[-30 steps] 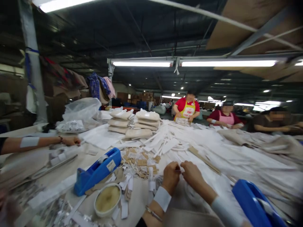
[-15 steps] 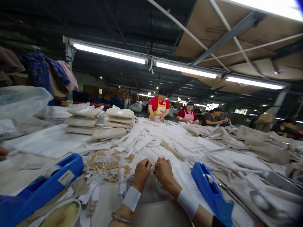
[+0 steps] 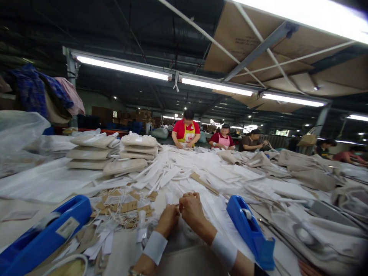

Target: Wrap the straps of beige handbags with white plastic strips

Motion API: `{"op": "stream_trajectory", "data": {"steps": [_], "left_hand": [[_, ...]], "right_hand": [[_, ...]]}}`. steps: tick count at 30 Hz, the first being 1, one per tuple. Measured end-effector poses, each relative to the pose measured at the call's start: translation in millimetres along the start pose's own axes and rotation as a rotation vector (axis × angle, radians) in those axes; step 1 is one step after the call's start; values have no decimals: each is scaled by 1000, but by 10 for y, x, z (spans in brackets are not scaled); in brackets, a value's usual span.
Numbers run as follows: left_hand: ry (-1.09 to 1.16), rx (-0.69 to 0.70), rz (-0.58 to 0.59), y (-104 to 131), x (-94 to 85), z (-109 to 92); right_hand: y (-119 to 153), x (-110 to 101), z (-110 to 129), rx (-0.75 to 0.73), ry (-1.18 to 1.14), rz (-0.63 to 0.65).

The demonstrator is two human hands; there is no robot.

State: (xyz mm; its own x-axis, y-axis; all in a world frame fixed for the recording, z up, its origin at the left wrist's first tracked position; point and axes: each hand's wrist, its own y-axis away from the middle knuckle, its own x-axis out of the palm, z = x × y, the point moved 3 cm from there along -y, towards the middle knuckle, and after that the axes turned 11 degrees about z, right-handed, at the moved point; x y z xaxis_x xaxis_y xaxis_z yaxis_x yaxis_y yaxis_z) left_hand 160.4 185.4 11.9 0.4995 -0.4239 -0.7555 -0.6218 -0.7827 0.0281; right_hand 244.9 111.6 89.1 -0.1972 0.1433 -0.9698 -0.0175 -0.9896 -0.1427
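My left hand [image 3: 169, 220] and my right hand [image 3: 193, 210] meet in the middle, fingers pinched together. Whatever lies between the fingertips is too small or hidden to make out. Below them is a beige fabric piece [image 3: 191, 260] with some clear plastic [image 3: 188, 233] on it, partly covered by my right hand. White bands wrap both wrists. Left of my hands is a pile of brown cardboard tags [image 3: 129, 206] with white strings. A blue tape dispenser [image 3: 249, 232] stands just right of my right hand.
Another blue tape dispenser [image 3: 48, 230] and a round tub [image 3: 70, 267] are at the left front. Folded beige bundles [image 3: 90, 152] stand stacked behind. White strips [image 3: 178, 165] spread across the table's middle. Beige fabric [image 3: 304, 165] heaps up at the right. Several co-workers sit or stand beyond.
The view has shifted a little, so the surroundings sit further left. My hands have come closer together, with the left one turned inward against the right fingertips.
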Motion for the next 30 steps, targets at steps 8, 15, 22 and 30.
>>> {"op": "stream_trajectory", "data": {"steps": [8, 15, 22, 30], "left_hand": [[-162, -43, -37, 80, -31, -98], [-218, -41, -33, 84, -68, -149], [-108, -39, -57, 104, -193, -204], [83, 15, -38, -7, -129, -62]], "right_hand": [[46, 24, 44, 22, -34, -9], [-4, 73, -57, 84, -21, 4], [17, 19, -94, 111, -29, 43], [-130, 163, -372, 168, -131, 64]]}}
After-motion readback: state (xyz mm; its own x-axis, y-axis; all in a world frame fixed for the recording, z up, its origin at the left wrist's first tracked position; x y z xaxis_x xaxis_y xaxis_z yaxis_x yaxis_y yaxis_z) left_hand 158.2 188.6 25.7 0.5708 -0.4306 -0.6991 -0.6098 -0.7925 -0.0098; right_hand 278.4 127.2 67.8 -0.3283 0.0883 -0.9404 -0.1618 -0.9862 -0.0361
